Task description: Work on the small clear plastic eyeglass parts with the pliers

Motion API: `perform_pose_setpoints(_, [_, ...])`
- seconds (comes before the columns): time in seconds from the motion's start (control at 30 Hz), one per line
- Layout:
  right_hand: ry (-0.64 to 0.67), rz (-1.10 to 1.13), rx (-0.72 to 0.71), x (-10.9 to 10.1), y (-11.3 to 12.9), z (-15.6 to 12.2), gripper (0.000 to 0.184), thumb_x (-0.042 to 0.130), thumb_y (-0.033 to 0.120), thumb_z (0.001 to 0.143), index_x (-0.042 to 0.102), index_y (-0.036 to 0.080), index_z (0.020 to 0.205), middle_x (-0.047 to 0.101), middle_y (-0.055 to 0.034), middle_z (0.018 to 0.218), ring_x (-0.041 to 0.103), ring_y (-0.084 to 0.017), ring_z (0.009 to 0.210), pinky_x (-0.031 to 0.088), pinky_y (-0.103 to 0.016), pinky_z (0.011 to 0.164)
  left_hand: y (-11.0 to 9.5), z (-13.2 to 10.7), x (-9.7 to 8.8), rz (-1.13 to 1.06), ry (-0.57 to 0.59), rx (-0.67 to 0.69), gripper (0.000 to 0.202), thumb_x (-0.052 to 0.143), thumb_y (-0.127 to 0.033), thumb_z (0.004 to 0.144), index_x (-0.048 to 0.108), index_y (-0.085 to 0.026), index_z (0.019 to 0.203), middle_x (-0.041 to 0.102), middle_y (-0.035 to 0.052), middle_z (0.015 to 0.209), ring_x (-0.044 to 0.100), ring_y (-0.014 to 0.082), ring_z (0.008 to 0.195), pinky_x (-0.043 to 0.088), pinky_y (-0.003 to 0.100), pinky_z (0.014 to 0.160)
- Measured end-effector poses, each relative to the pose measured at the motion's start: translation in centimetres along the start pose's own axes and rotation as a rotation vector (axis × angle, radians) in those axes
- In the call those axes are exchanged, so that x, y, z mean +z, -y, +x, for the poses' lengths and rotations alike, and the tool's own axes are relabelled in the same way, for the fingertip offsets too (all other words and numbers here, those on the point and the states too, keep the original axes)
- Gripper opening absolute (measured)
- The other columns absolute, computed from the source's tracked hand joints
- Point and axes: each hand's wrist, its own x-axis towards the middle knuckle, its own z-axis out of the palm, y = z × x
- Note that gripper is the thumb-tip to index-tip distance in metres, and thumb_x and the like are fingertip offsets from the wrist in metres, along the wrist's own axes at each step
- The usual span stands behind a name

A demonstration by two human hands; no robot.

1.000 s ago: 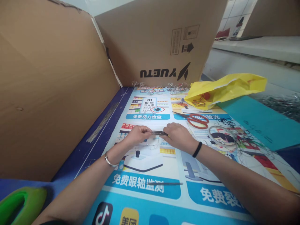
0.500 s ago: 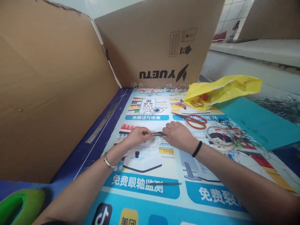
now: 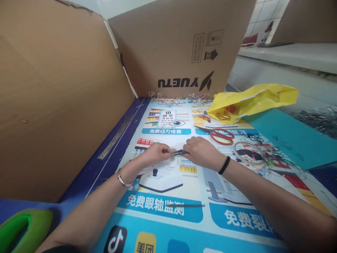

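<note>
My right hand is closed around a small pair of pliers, whose jaws point left. At the tips of those jaws, my left hand pinches the end of a thin wire. The wire hangs in a loose loop below the pliers, over the printed sheet. Its exact contact with the jaws is too small to make out. Red-handled scissors lie just beyond my right hand. Closer to me, a thin dark metal rod rests on the sheet.
Cardboard walls stand at the back and left. A yellow bag lies at the right on a teal sheet. Wire bits lie at left, a ring at right. Green tape sits at the near left corner.
The pliers' jaws look a little more parted than before. Both hands hold nearly the same place; the whole view has shifted slightly.
</note>
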Motion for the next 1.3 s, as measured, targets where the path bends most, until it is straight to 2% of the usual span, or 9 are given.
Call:
perform_pose_setpoints(0.37, [-0.012, -0.036, -0.007, 0.4, 0.5, 0.1, 0.02, 0.05, 0.034, 0.082, 0.06, 0.017, 0.079, 0.06, -0.0064, 0.08, 0.051, -0.018, 0.078, 0.028, -0.029, 0.064, 0.2, 0.1, -0.2, 0.095, -0.019, -0.004, 0.019, 0.05, -0.026, 0.068, 0.065, -0.014, 0.069, 0.052, -0.0015, 0.055, 0.04, 0.0079, 0.049, 0.027, 0.021, 0.046])
perform_pose_setpoints(0.63, [-0.004, -0.038, 0.012, 0.2, 0.5, -0.1, 0.029, 0.043, 0.04, 0.086, 0.059, 0.017, 0.08, 0.061, -0.0064, 0.077, 0.052, -0.017, 0.073, 0.027, -0.027, 0.058, 0.2, 0.1, -0.2, 0.079, -0.017, -0.026, 0.02, 0.052, -0.028, 0.067, 0.066, -0.014, 0.071, 0.054, -0.0014, 0.057, 0.041, 0.008, 0.05, 0.029, 0.02, 0.047])
perform_pose_setpoints(0.87, [0.045, 0.032, 0.17, 0.6, 0.6, 0.1, 0.03, 0.043, 0.044, 0.085, 0.06, 0.018, 0.083, 0.063, -0.0053, 0.083, 0.055, -0.017, 0.077, 0.028, -0.025, 0.056, 0.1, 0.3, -0.2, -0.196, -0.06, -0.1, 0.013, 0.054, -0.024, 0.066, 0.062, -0.014, 0.07, 0.044, -0.0053, 0.046, 0.031, 0.0043, 0.04, 0.022, 0.018, 0.041])
perform_pose_setpoints(1.0, [0.045, 0.116, 0.262, 1.0, 0.7, 0.2, 0.032, 0.041, 0.046, 0.085, 0.059, 0.02, 0.082, 0.063, -0.0034, 0.084, 0.056, -0.015, 0.077, 0.027, -0.024, 0.055, -0.4, 0.2, -0.2, -0.348, -0.066, -0.175, 0.014, 0.056, -0.027, 0.068, 0.06, -0.014, 0.07, 0.043, -0.006, 0.044, 0.028, 0.0028, 0.034, 0.017, 0.018, 0.037])
perform_pose_setpoints(1.13, [0.031, 0.155, 0.277, 1.4, 0.8, 0.2, 0.033, 0.039, 0.047, 0.086, 0.058, 0.021, 0.081, 0.063, -0.0014, 0.083, 0.056, -0.014, 0.077, 0.027, -0.023, 0.055, -0.4, 0.2, -0.2, -0.467, -0.058, -0.19, 0.017, 0.06, -0.03, 0.066, 0.059, -0.013, 0.069, 0.047, -0.0047, 0.05, 0.028, 0.0019, 0.034, 0.016, 0.018, 0.035])
perform_pose_setpoints(1.3, [0.03, 0.168, 0.284, 1.5, 0.7, 0.2, 0.033, 0.04, 0.048, 0.085, 0.058, 0.021, 0.08, 0.063, -0.0004, 0.082, 0.057, -0.014, 0.075, 0.026, -0.023, 0.053, -0.3, 0.2, -0.2, -0.509, -0.052, -0.171, 0.015, 0.061, -0.029, 0.066, 0.059, -0.014, 0.07, 0.049, -0.0039, 0.053, 0.031, 0.0021, 0.035, 0.016, 0.018, 0.035])
